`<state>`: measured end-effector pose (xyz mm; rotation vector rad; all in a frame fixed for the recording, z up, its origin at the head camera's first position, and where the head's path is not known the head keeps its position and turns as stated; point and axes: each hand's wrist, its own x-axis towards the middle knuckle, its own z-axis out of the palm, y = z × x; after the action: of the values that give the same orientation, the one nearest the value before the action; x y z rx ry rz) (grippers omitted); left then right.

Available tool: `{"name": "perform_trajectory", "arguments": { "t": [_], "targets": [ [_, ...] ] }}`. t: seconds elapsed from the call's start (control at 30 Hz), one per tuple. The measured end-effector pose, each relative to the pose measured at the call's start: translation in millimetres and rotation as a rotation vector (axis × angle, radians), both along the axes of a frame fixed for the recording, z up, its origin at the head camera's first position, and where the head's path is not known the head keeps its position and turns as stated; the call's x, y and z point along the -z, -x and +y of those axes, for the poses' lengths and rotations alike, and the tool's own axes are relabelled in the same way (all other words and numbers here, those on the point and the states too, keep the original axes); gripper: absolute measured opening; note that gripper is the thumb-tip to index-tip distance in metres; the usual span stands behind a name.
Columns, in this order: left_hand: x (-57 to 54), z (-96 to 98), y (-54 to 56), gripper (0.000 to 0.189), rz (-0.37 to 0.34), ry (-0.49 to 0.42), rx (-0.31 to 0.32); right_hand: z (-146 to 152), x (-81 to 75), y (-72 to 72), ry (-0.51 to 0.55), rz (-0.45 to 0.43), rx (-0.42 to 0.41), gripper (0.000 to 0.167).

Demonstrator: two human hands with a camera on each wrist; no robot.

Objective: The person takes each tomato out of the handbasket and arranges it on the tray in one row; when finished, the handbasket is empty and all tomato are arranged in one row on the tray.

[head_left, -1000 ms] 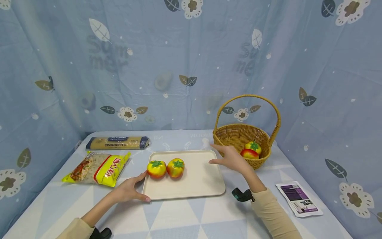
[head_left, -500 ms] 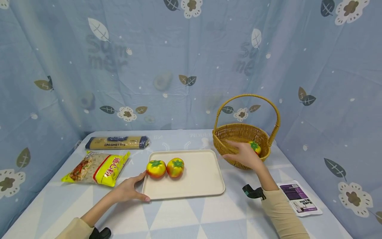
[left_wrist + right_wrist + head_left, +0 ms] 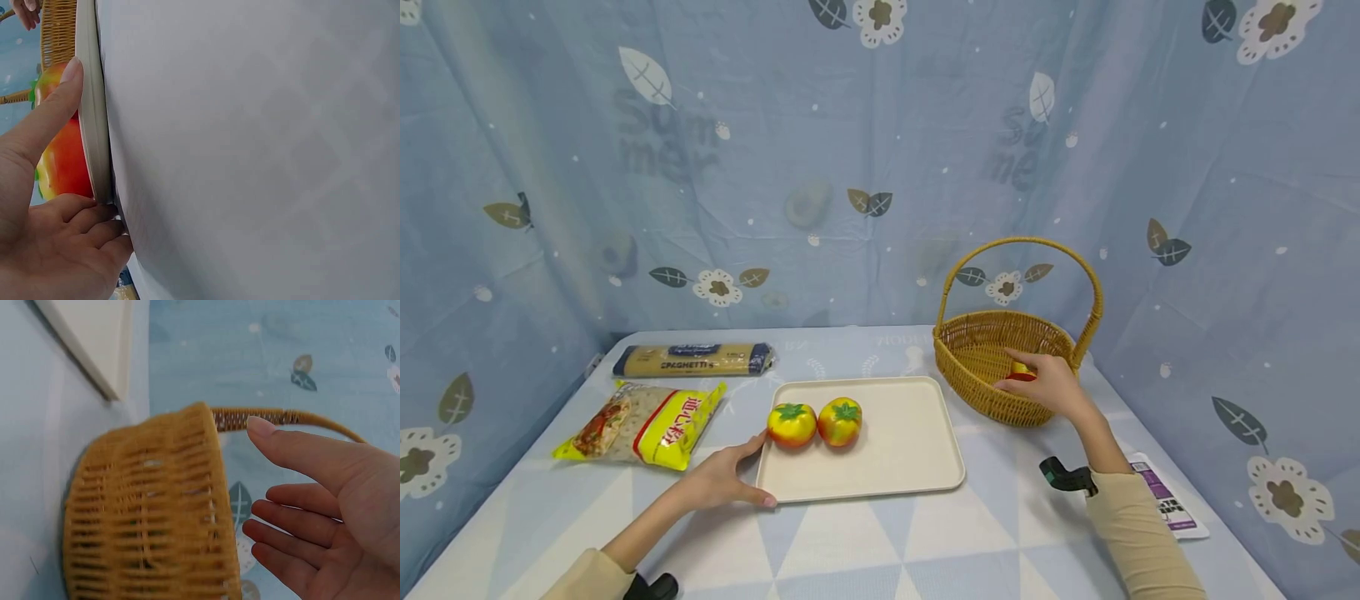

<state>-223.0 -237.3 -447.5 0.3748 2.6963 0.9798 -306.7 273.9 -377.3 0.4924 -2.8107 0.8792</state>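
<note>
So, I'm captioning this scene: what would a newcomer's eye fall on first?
Probably the wicker basket with its tall arched handle, at the back right of the table, the right hand over its near right side. Next, perhaps, the two red-and-yellow fruits side by side on the left part of the pale tray, with the left hand at its near left corner.

We seem to be in a small curtained booth: blue floral fabric hangs beyond the fingers and to either side of them, closing in the cloth-covered table below them. Whether home or studio, we cannot tell.
</note>
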Motion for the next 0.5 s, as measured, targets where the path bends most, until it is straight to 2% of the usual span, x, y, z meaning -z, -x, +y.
{"name": "perform_trajectory", "arguments": {
  "t": [0.23,0.5],
  "targets": [
    [-0.2,0.1,-0.3,0.115,0.016,0.004,0.009,25.7,3.2,6.2,-0.017,-0.019,0.017,0.071],
    [-0.2,-0.3,-1.0,0.115,0.014,-0.006,0.013,48.4,-0.7,11.2,-0.057,-0.027,0.034,0.064]
  ]
}}
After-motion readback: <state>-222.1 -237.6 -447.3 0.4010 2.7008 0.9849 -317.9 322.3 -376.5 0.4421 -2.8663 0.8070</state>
